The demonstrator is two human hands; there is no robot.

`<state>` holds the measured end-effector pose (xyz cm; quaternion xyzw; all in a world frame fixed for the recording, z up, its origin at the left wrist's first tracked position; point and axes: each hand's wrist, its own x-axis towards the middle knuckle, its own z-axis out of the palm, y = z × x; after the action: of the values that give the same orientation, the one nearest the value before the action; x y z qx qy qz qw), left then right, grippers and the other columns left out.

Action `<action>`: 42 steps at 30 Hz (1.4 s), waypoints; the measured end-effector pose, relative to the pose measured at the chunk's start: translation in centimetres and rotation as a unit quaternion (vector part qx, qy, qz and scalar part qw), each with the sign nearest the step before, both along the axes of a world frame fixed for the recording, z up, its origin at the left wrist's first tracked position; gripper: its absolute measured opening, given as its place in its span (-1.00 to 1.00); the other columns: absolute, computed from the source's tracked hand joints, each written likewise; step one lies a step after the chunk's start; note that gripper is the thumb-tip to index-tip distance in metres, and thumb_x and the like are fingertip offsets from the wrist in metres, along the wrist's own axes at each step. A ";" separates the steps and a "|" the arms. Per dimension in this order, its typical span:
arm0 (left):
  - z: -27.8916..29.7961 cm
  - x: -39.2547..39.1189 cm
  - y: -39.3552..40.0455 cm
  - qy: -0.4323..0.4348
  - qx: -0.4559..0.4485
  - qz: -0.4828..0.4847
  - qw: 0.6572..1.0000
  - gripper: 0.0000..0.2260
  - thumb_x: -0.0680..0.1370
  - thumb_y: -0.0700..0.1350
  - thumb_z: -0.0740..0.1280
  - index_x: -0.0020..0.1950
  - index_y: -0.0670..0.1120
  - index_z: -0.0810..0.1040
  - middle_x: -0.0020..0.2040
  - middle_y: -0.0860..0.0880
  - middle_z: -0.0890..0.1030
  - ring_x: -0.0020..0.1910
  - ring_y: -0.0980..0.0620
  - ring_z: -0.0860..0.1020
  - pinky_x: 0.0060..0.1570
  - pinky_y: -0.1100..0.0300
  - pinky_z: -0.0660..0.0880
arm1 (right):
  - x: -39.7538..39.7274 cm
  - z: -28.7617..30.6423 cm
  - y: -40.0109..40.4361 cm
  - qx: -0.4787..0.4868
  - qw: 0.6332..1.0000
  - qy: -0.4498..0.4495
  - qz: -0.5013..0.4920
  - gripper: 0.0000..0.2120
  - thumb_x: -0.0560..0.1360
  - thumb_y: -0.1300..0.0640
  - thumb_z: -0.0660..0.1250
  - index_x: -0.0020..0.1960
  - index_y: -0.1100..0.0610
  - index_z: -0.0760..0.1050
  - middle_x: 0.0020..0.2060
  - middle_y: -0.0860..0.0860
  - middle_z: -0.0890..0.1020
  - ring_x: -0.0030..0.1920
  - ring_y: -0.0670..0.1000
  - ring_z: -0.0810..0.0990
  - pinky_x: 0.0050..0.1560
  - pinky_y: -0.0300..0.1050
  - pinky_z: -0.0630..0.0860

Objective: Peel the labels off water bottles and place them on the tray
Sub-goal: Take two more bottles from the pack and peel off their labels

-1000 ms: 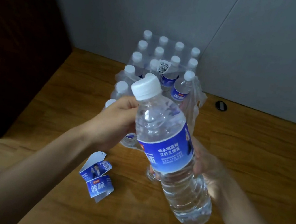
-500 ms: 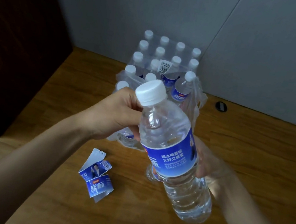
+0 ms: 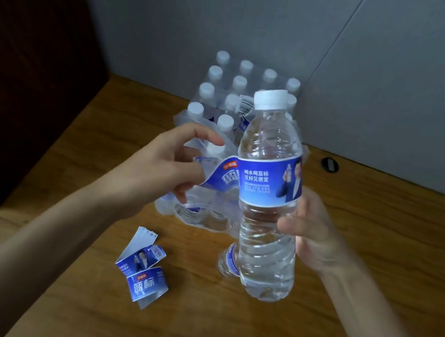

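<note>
My right hand [image 3: 311,230] grips a clear water bottle [image 3: 263,232] with a white cap, holding it nearly upright above the wooden floor. Its blue label [image 3: 269,182] is partly peeled: the loose end stretches out to the left, where my left hand [image 3: 167,165] pinches it between thumb and fingers. The rest of the label still wraps the bottle's middle. A peeled blue label [image 3: 143,275] lies curled on the floor at lower left. No tray is in view.
A shrink-wrapped pack of several white-capped bottles [image 3: 225,105] stands behind my hands against the grey wall. Another bottle [image 3: 226,261] lies partly hidden behind the held one. A small black disc [image 3: 329,164] sits on the floor at right. A dark cabinet [image 3: 23,66] stands left.
The bottle has been turned upright and raised. My left hand has left the bottle's neck, taken the label's edge and pulled it out to the left, part of it off the bottle.
</note>
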<state>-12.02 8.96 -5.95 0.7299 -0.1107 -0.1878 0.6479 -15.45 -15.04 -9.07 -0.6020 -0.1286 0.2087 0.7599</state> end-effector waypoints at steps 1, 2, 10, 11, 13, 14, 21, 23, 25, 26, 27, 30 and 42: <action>0.0 -0.1 0.3 -0.032 0.027 -0.023 0.999 -0.66 0.50 -0.22 0.28 0.06 0.25 0.54 -0.13 0.02 0.63 -0.17 0.11 0.59 -0.44 0.28 0.53 | 0.1 0.0 0.0 0.017 1.000 0.007 -0.003 -0.47 0.22 0.14 0.56 0.17 0.14 0.55 0.02 0.04 0.68 0.05 0.03 0.64 0.02 -0.11 0.54; 0.2 -0.2 0.5 -0.049 0.048 -0.043 0.997 -0.65 0.52 -0.18 0.26 0.05 0.31 0.55 -0.08 0.07 0.61 -0.05 0.13 0.57 -0.38 0.27 0.56 | 0.1 0.1 0.0 0.020 1.000 0.020 -0.011 -0.46 0.22 0.13 0.56 0.17 0.15 0.54 0.03 0.04 0.68 0.06 0.05 0.64 0.03 -0.11 0.54; 1.0 0.0 -0.7 -0.080 0.069 -0.089 0.990 -0.70 0.47 0.10 0.27 -0.01 -0.08 0.61 0.01 0.07 0.66 0.12 0.06 0.58 -0.09 0.37 0.47 | -0.1 0.1 -0.1 -0.029 0.999 0.033 -0.024 -0.48 0.17 0.14 0.57 0.12 0.00 0.60 0.04 -0.04 0.67 0.07 -0.02 0.63 0.00 -0.17 0.55; 1.0 -0.4 -0.6 -0.094 0.062 -0.081 0.990 -0.71 0.43 0.14 0.32 -0.04 -0.05 0.61 -0.04 0.10 0.66 0.07 0.11 0.59 -0.13 0.37 0.49 | 0.0 0.1 -0.2 -0.035 0.998 0.039 -0.026 -0.46 0.14 0.09 0.61 0.11 0.01 0.60 0.02 -0.01 0.67 0.05 0.01 0.63 -0.01 -0.14 0.56; 0.9 -0.7 -0.6 -0.120 0.055 -0.071 0.989 -0.73 0.43 0.13 0.34 -0.07 -0.06 0.62 -0.09 0.10 0.67 0.04 0.12 0.60 -0.14 0.36 0.50 | 0.0 0.1 -0.3 -0.055 0.996 0.046 -0.049 -0.41 0.09 0.08 0.63 0.10 0.09 0.59 0.00 0.07 0.66 0.02 0.09 0.61 -0.01 -0.04 0.57; 1.0 -0.8 -0.8 -0.127 0.049 -0.067 0.988 -0.70 0.45 0.14 0.31 -0.07 -0.06 0.63 -0.08 0.08 0.67 0.03 0.12 0.60 -0.12 0.36 0.51 | 0.0 0.2 -0.3 -0.070 0.994 0.044 -0.068 -0.42 0.09 0.11 0.59 0.10 0.11 0.58 -0.01 0.10 0.65 0.01 0.11 0.61 -0.01 -0.01 0.57; 1.6 -1.7 -2.1 -0.128 0.080 -0.038 0.988 -0.74 0.40 0.16 0.38 -0.11 -0.01 0.62 -0.14 0.08 0.67 -0.08 0.18 0.60 -0.14 0.40 0.47 | -0.3 1.8 0.9 -0.191 0.964 -0.053 -0.176 -0.30 0.14 0.18 0.64 0.21 -0.07 0.48 -0.06 -0.08 0.72 -0.08 -0.07 0.69 -0.14 -0.27 0.56; 1.5 -2.0 -2.4 -0.166 0.110 0.053 0.979 -0.70 0.36 0.23 0.37 -0.12 0.03 0.58 -0.20 0.10 0.64 -0.14 0.19 0.58 -0.17 0.32 0.50 | -0.7 2.0 1.1 -0.230 0.950 -0.071 -0.200 -0.27 0.15 0.16 0.63 0.24 -0.13 0.43 -0.06 -0.14 0.71 -0.08 -0.11 0.69 -0.13 -0.29 0.57; 1.4 -2.2 -2.6 -0.178 0.145 0.125 0.965 -0.59 0.30 0.33 0.33 -0.04 0.07 0.52 -0.13 0.16 0.61 -0.07 0.19 0.57 -0.10 0.12 0.55 | -1.1 2.0 1.6 -0.260 0.936 -0.085 -0.222 -0.20 0.18 0.16 0.64 0.36 -0.03 0.40 -0.05 -0.11 0.71 -0.04 -0.12 0.68 -0.06 -0.22 0.59; 1.3 -2.4 -2.7 -0.167 0.152 0.137 0.965 -0.54 0.27 0.37 0.31 0.00 0.09 0.49 -0.08 0.18 0.59 -0.03 0.19 0.56 -0.08 0.03 0.56 | -1.3 2.0 1.9 -0.273 0.927 -0.092 -0.239 -0.15 0.18 0.12 0.64 0.40 0.03 0.37 -0.04 -0.10 0.71 -0.02 -0.12 0.67 -0.01 -0.16 0.59; 1.2 -2.6 -2.9 -0.154 0.150 0.139 0.967 -0.50 0.25 0.39 0.31 0.03 0.10 0.47 -0.05 0.19 0.59 0.00 0.19 0.56 -0.06 -0.03 0.57 | -1.4 2.1 2.2 -0.286 0.917 -0.101 -0.257 -0.11 0.17 0.06 0.64 0.42 0.06 0.35 -0.01 -0.09 0.70 0.02 -0.13 0.66 0.04 -0.12 0.58; 0.9 -3.1 -3.5 -0.130 0.136 0.137 0.972 -0.44 0.23 0.39 0.33 0.09 0.09 0.43 -0.01 0.19 0.59 0.04 0.22 0.56 -0.03 -0.04 0.57 | -1.8 2.4 2.9 -0.339 0.887 -0.125 -0.286 -0.04 0.12 -0.17 0.58 0.44 0.04 0.32 0.17 -0.08 0.62 0.21 -0.06 0.55 0.18 0.04 0.52; 1.5 -3.3 -3.1 -0.147 0.085 0.115 0.979 -0.62 0.41 0.10 0.36 -0.16 -0.24 0.55 -0.22 -0.13 0.64 -0.18 -0.03 0.62 -0.30 -0.11 0.56 | -2.1 3.1 3.8 -0.456 0.808 -0.186 -0.323 0.00 0.12 -0.43 0.37 0.45 0.01 0.30 0.04 -0.08 0.65 0.01 -0.11 0.61 -0.02 -0.04 0.60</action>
<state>-15.30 5.85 -4.47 0.8097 -0.1039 -0.0113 0.5775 -17.55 -11.23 -6.02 -0.9135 0.0444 -0.1296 0.3830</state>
